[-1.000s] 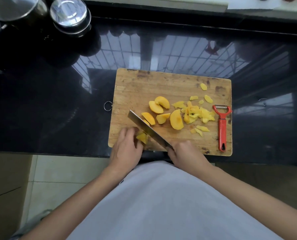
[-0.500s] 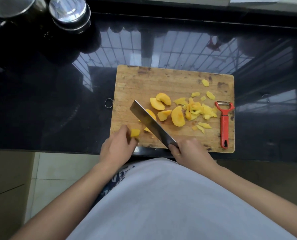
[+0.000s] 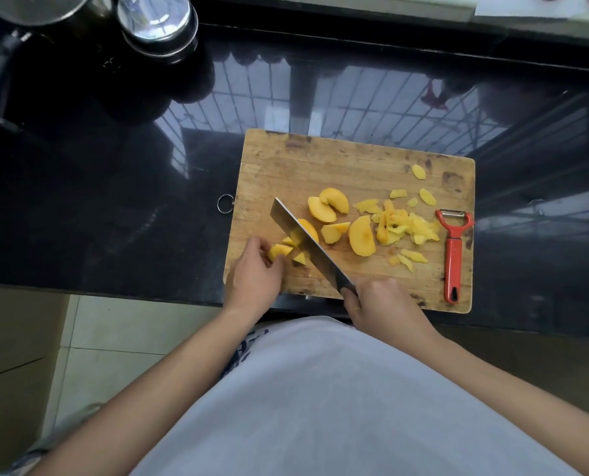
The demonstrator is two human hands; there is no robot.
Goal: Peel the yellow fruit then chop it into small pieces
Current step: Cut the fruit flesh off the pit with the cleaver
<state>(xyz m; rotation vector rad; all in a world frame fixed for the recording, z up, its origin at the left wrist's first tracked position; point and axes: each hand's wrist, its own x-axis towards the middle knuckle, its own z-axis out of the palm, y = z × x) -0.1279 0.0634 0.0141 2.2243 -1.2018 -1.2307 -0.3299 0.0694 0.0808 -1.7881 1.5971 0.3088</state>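
A worn rectangular wooden cutting board [image 3: 320, 159] is laid on the glossy black stone table [image 3: 114, 201], with a small metal ring [image 3: 225, 203] fixed at its left edge. The yellow fruit, already peeled and cut into wedges [image 3: 361, 236], is spread over the middle of the board; three larger slices are seen beside one another, and a heap of pale yellow peel strips [image 3: 404, 226] is gathered to their right. A red-handled Y-shaped peeler [image 3: 453, 255] is set along the right side of the board, its metal head pointing away from the person.

A broad steel-bladed knife [image 3: 306, 242] is gripped at the handle by the right hand [image 3: 385, 302], which is clenched around it near the board's front edge. The blade is angled up and to the left, its edge lying across a fruit wedge. A small yellow fruit piece [image 3: 279, 250] is pinched by the fingertips of the left hand [image 3: 257, 276], just left of the blade; further small cut pieces are seen touching the blade beside it.

Two shiny round metal containers [image 3: 159, 22] are placed at the far left corner of the table, well apart from the board.
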